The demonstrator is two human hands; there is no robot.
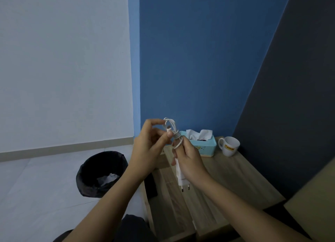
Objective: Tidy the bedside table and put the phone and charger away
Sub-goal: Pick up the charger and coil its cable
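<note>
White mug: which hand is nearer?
Right. The right hand, holding the charger, is just left of the white mug; the left hand is farther left.

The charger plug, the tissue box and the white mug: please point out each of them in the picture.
charger plug (181,178): head view, on its white body just above the two pins.
tissue box (205,147): head view, on its light blue front wall.
white mug (230,147): head view, on its side near the yellow label.

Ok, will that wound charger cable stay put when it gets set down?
Probably not fully: the cable looks springy, with its tip loose by the left hand. The plug in the right hand seems stiff and light.
</note>
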